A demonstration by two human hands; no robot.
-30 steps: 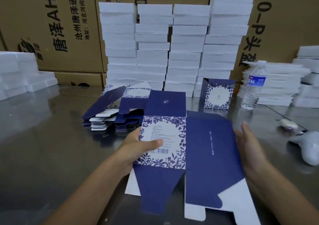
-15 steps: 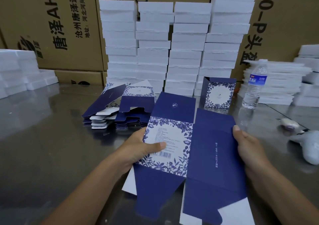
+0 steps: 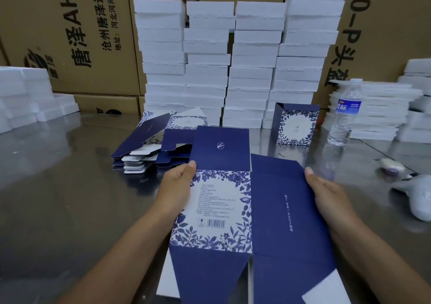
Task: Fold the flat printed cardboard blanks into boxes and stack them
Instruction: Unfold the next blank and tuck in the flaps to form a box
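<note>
Cardboard blank (image 3: 235, 201), navy with a white floral-bordered panel, is held between both hands above the steel table (image 3: 58, 187). Left hand (image 3: 177, 187) grips the blank's left edge, its thumb pressed on the printed face at the top corner of the floral panel and the other fingers hidden behind the card. Right hand (image 3: 331, 196) clasps the right edge of the plain navy panel, thumb lying along the front, fingers tucked out of sight behind. Between the two thumbs the floral panel carries small text and a barcode; the navy panel beside it bears one line of white characters. A navy flap with a small white emblem rises beyond the left thumb, and tapered navy flaps with white undersides hang toward the person's body.

Just beyond the left thumb lies a pile of flat blanks (image 3: 149, 149), fanned and uneven. Farther out, beyond the right thumb, one folded box (image 3: 295, 124) stands upright on the table. Behind it rise four columns of white foam trays (image 3: 233, 70) against brown shipping cartons (image 3: 70, 35). Well to the right of the right hand stand a water bottle (image 3: 345, 114) and more white foam sheets (image 3: 382, 110).
</note>
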